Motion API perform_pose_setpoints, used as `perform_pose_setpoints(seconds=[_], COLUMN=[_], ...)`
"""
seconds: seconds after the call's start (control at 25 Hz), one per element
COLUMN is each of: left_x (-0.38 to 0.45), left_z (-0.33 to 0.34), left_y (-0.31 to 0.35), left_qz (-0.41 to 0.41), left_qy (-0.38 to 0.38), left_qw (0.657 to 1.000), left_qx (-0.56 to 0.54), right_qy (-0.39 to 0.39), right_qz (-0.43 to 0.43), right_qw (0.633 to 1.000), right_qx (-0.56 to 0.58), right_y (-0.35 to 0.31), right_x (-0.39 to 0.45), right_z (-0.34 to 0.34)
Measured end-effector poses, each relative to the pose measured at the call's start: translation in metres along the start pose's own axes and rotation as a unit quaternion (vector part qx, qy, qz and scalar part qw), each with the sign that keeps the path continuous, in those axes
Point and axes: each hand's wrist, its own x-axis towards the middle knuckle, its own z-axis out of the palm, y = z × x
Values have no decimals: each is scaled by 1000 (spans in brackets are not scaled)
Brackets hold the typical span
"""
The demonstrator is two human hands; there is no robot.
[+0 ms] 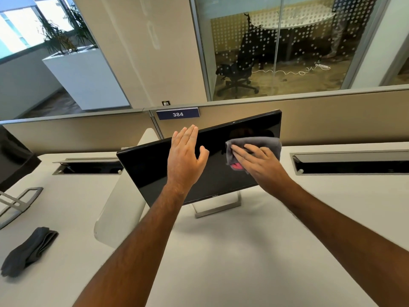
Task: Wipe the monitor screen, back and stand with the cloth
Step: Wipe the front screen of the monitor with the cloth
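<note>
A black monitor [155, 171] stands tilted on a silver stand [218, 207] on the white desk [221, 251]. My right hand [256, 165] presses a grey cloth [263, 144] flat against the right part of the dark screen; a bit of pink shows under the cloth. My left hand [187, 156] is raised in front of the screen near its top edge, fingers straight and together, thumb apart, holding nothing. I cannot tell whether it touches the monitor. The monitor's back is hidden.
A second folded grey cloth [31, 251] lies at the desk's left. Another monitor [13, 160] with a silver stand sits at far left. A white divider panel [124, 200] stands left of the monitor. Open cable slots [349, 165] run along the beige partition behind.
</note>
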Motion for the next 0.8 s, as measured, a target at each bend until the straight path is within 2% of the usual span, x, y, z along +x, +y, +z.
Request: perform_pose_setpoints(seconds=[0.2, 0.32, 0.52, 0.64, 0.72, 0.8], left_x=[-3, -5, -4, -2, -2, -5], left_z=[0, -2, 1, 2, 4, 5], left_y=[3, 1, 3, 3, 2, 2], left_qz=[-19, -7, -13, -12, -10, -11], left_qy=[25, 22, 36, 50, 51, 51], left_qw=[999, 999, 999, 998, 998, 998], left_qx=[-29, -23, -22, -21, -23, -26], right_qy=[-29, -46, -27, 17, 32, 10], right_qz=[-67, -97, -71, -63, -75, -114], right_qw=[997, 994, 997, 998, 997, 993], right_qx=[14, 9, 27, 8, 6, 4], right_y=[-18, -5, 30, 33, 23, 14], right_x=[3, -14, -28, -11, -3, -8], right_z=[16, 27, 26, 14, 15, 29])
